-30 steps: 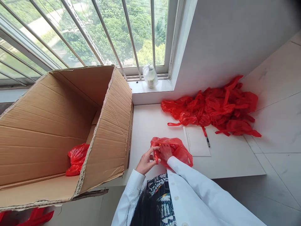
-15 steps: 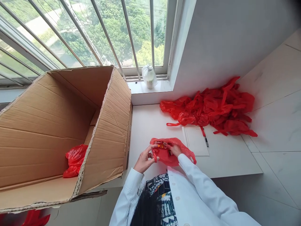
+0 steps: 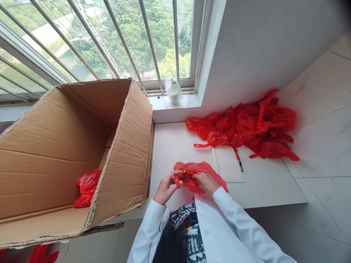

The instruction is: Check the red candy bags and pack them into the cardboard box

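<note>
A red plastic bag (image 3: 197, 187) lies on the white table in front of my body, its mouth spread apart. Inside it show small shiny wrapped pieces in red and gold (image 3: 188, 174), too small to name. My left hand (image 3: 165, 187) pinches the bag's left rim between thumb and fingers. At the opening's right side, my right hand (image 3: 206, 182) reaches in with curled fingers; the fingertips are hidden among the contents and the plastic.
A large open cardboard box (image 3: 120, 160) stands at the left with a filled red bag (image 3: 88, 188) inside. Many red bags (image 3: 244, 126) are heaped by the wall. A notebook (image 3: 229, 166) and pen (image 3: 240, 164) lie nearby. A wrapped white container (image 3: 173, 91) sits on the windowsill.
My right hand has shifted slightly right and down at the bag's mouth, its fingers more curled. My left hand keeps its hold on the rim, moving slightly left with the bag.
</note>
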Available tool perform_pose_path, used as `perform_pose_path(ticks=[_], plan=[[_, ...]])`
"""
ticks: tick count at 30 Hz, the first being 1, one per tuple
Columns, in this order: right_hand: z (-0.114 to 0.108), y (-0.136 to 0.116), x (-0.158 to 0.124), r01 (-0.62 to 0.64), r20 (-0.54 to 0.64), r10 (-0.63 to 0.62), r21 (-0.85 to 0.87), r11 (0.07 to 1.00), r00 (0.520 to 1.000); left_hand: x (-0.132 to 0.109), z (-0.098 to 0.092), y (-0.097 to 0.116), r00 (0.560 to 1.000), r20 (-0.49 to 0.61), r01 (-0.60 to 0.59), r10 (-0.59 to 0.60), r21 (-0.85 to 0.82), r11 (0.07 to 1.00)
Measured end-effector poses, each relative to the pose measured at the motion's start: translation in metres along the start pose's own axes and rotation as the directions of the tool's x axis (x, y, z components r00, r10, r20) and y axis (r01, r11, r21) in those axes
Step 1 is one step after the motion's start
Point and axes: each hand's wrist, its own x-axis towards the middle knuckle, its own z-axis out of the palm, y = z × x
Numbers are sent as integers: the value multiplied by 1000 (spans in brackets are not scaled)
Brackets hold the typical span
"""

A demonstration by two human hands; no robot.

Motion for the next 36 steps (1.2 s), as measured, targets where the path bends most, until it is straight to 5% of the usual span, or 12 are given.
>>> perform_pose_path(ticks=[6,9,11,14,16,18,20,23,26,31,36], plan=[[-69,-12,-36,9,-193,-109,-455,890,975,8,1,9,999,-20,-28,27,-44,999],[-77,-4,-48,-115,-335,-97,-560,821,937,11,1,10,998,-43,-44,41,-65,997],[-73,4,-55,-263,-387,45,-532,805,921,11,1,9,998,-47,-49,46,-68,996],[-65,14,-62,-433,-289,342,-363,825,894,8,0,6,997,-47,-64,61,-66,996],[-66,12,-63,-447,-213,414,-137,884,885,6,-1,5,996,-54,-69,65,-76,995],[-75,1,-58,-337,-203,381,221,915,902,5,-3,7,996,-68,-64,57,-106,992],[-86,-17,-50,-142,-254,325,547,825,911,5,-6,13,995,-90,-64,52,-135,989],[-100,-47,-37,76,-361,257,697,714,897,8,-10,30,988,-127,-107,93,-103,989],[-97,-63,-32,70,-345,169,583,809,923,8,-13,41,977,-132,-153,169,120,981],[-71,-53,-37,-60,-418,63,19,998,906,-9,-16,27,995,-66,-24,80,605,796],[-70,-50,-44,-12,-449,-60,-155,988,892,-24,-29,25,966,225,-226,125,507,832]])
